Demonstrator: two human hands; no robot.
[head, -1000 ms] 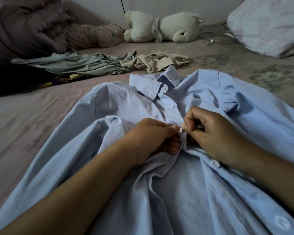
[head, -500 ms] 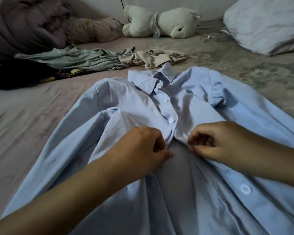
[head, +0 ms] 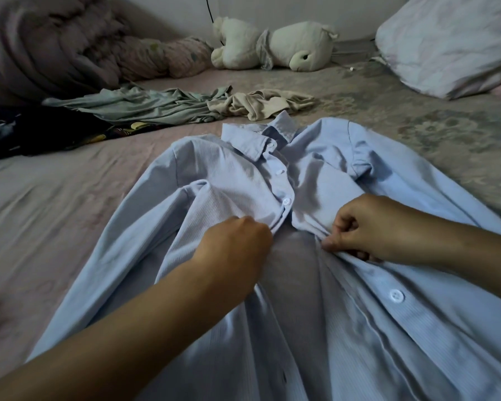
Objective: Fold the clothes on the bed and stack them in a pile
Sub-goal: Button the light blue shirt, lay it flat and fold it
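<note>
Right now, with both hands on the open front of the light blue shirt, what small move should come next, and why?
Probably draw the two front edges together and fasten the next button. The light blue button-up cotton shirt is buttoned only near the collar; below, it gapes between the left hand and right hand, each gripping an edge.

— What's different from a second ago?
— The left hand (head: 235,244) and right hand (head: 368,227) were pinched together at a button (head: 286,201) on the blue shirt (head: 324,180); that button now sits fastened above them, and both hands have slid down toward the near edge of the bed
— And the hands themselves?
— They've drawn apart, each gripping one front edge, with the shirt gaping open between them
</note>
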